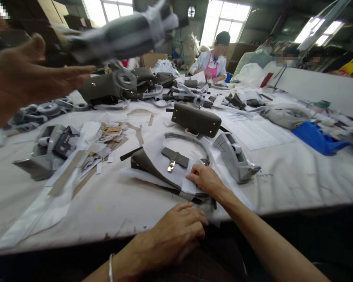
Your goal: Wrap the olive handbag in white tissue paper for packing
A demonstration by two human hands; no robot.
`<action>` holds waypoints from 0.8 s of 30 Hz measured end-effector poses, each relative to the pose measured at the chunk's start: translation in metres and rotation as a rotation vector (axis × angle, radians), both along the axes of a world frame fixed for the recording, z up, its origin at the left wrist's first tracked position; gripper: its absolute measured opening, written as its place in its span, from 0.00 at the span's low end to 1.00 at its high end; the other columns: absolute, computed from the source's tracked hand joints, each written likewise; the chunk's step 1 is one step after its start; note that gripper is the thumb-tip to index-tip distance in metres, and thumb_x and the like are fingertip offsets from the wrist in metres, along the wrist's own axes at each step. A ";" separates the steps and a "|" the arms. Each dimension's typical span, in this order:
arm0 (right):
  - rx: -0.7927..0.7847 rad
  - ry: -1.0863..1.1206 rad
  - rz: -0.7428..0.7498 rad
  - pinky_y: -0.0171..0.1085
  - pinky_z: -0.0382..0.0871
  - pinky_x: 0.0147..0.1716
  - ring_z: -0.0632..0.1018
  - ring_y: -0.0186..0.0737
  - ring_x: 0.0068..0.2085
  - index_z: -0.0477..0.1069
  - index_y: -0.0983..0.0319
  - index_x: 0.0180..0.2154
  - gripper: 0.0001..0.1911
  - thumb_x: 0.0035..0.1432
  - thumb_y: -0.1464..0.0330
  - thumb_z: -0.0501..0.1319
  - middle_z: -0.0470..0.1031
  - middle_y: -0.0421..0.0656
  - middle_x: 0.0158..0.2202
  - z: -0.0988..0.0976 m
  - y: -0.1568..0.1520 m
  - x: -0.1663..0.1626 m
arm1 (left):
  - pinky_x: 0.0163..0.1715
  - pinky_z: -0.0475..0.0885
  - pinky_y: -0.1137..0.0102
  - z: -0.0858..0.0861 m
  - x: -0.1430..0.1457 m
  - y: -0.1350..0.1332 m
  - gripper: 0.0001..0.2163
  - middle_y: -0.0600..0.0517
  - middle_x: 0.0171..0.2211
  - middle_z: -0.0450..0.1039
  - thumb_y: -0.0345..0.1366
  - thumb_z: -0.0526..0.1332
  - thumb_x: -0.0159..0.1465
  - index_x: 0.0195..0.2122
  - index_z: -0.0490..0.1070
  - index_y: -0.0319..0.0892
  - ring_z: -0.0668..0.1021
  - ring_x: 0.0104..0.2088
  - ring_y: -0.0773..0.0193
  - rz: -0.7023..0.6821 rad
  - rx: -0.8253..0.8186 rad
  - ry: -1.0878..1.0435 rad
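A grey handbag lies flat before me, partly wrapped in white paper, with a grey strap tab and metal clasp on top. My right hand rests on its right end, fingers pinched on the paper's edge. My left hand, a bangle on its wrist, sits at the table's front edge with its fingers curled together and nothing visible in them. Another person's hand reaches in at the upper left beside a blurred grey bag in the air.
A finished grey bag stands behind the wrapped one, with a grey tape dispenser to its right. Paper strips and card scraps lie left. More bags pile up farther back. Blue cloth lies right. A seated worker faces me.
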State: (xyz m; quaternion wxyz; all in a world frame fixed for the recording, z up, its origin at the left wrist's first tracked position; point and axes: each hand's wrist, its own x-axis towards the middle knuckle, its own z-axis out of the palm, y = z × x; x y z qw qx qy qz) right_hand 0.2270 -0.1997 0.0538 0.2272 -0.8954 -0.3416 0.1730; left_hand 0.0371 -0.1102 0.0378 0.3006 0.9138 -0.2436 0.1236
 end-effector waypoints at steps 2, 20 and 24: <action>-0.002 -0.007 -0.002 0.33 0.55 0.25 0.69 0.33 0.23 0.71 0.60 0.26 0.10 0.58 0.65 0.66 0.68 0.35 0.19 0.000 0.000 0.000 | 0.50 0.69 0.71 0.006 -0.003 -0.004 0.04 0.56 0.35 0.77 0.27 0.58 0.66 0.37 0.68 0.43 0.78 0.36 0.67 0.001 0.023 0.085; -0.130 -0.229 -0.015 0.36 0.55 0.27 0.75 0.41 0.30 0.71 0.59 0.28 0.12 0.55 0.60 0.69 0.75 0.40 0.26 0.001 -0.004 0.018 | 0.47 0.69 0.61 -0.024 0.044 0.005 0.15 0.45 0.47 0.75 0.34 0.61 0.66 0.53 0.67 0.36 0.76 0.46 0.54 0.529 0.382 -0.187; -0.013 -0.415 0.089 0.37 0.65 0.34 0.78 0.42 0.36 0.72 0.59 0.37 0.06 0.60 0.64 0.66 0.78 0.42 0.35 0.005 -0.006 0.010 | 0.45 0.68 0.62 -0.023 0.045 0.003 0.12 0.45 0.46 0.75 0.32 0.60 0.67 0.50 0.69 0.36 0.76 0.45 0.55 0.542 0.352 -0.241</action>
